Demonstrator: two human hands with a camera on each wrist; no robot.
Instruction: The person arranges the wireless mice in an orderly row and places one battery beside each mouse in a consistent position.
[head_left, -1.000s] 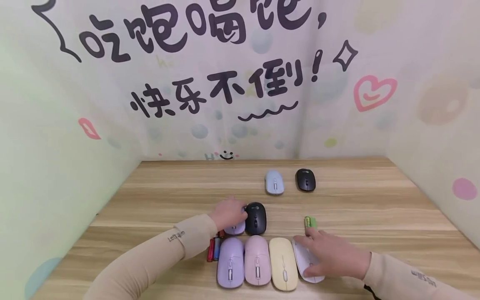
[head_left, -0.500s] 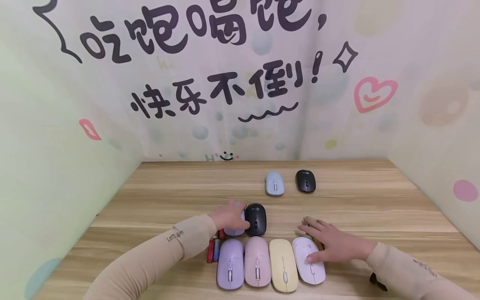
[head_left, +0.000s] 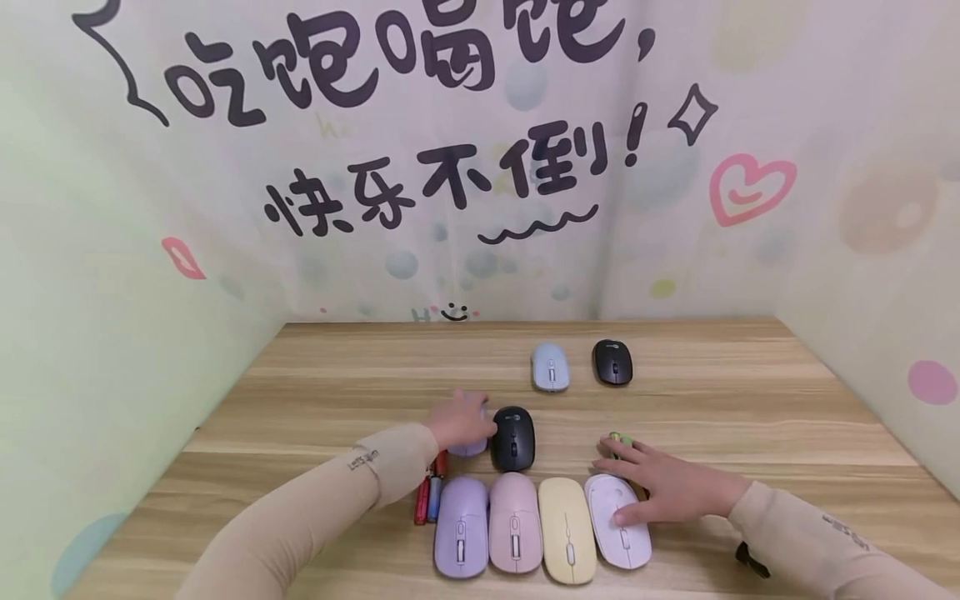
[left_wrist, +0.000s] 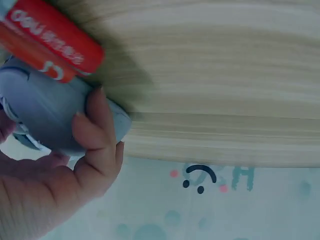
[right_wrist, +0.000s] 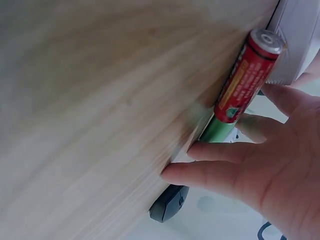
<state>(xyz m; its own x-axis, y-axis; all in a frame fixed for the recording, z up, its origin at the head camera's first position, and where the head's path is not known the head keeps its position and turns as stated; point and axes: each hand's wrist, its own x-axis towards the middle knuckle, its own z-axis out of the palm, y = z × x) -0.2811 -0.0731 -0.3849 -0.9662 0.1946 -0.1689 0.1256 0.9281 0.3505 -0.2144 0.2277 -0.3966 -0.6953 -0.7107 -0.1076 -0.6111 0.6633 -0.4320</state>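
My left hand [head_left: 459, 419] grips a small lavender mouse [head_left: 470, 449], mostly hidden under it; the left wrist view has the fingers curled along the mouse's side [left_wrist: 45, 112]. Beside it lie red batteries [left_wrist: 65, 35]. To its right is a black mouse [head_left: 513, 439]. My right hand [head_left: 675, 483] is spread, its thumb resting on a white mouse [head_left: 622, 546] and its other fingers reaching over a green battery [head_left: 622, 439]. A red battery [right_wrist: 247, 75] lies by those fingers in the right wrist view. The white mouse ends a row with purple [head_left: 461, 529], pink [head_left: 515, 525] and yellow [head_left: 567, 529] mice.
Farther back on the wooden table [head_left: 360, 358] sit a light blue mouse [head_left: 551, 367] and another black mouse [head_left: 613, 362]. Red and blue batteries [head_left: 427, 498] lie left of the row. A small dark object [head_left: 752, 560] is by the right sleeve. Printed cloth walls enclose the table.
My right hand has lifted from gripping the white mouse and spread out farther back, uncovering it; the mouse has straightened slightly. The left hand has moved slightly left, away from the black mouse.
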